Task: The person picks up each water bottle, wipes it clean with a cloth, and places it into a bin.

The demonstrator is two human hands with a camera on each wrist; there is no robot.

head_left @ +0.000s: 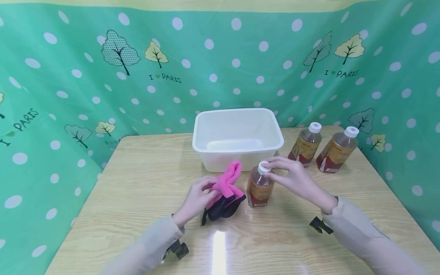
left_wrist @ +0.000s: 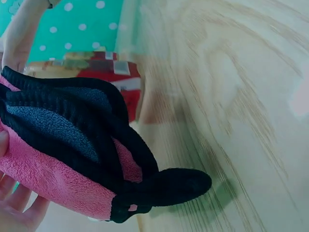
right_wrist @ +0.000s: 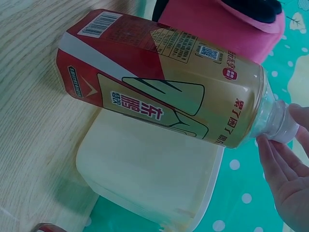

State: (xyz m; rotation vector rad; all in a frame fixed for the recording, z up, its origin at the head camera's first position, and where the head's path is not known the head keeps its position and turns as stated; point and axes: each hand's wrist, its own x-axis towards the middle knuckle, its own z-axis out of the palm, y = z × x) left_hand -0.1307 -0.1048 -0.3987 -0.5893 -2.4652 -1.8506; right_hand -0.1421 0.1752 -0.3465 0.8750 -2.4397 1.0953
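Note:
In the head view my left hand (head_left: 197, 199) grips a folded pink cloth (head_left: 226, 186) with black edging, its dark end hanging just over the table. The left wrist view shows the cloth's (left_wrist: 63, 181) pink fuzzy face and its dark grey folds bordered in black. To the right of the cloth stands a drink bottle (head_left: 260, 190) with a gold and red label. My right hand (head_left: 292, 176) pinches its white cap (head_left: 264, 167) between thumb and fingers. In the right wrist view the bottle's (right_wrist: 159, 82) label and barcode are plainly visible.
Behind the bottle, a white plastic bin (head_left: 237, 149) stands near the back edge of the wooden table (head_left: 148, 179). Two similar bottles, one (head_left: 305, 145) nearer the bin and another (head_left: 337, 149) farther right, are at the back right. A green dotted curtain (head_left: 237, 88) surrounds the table.

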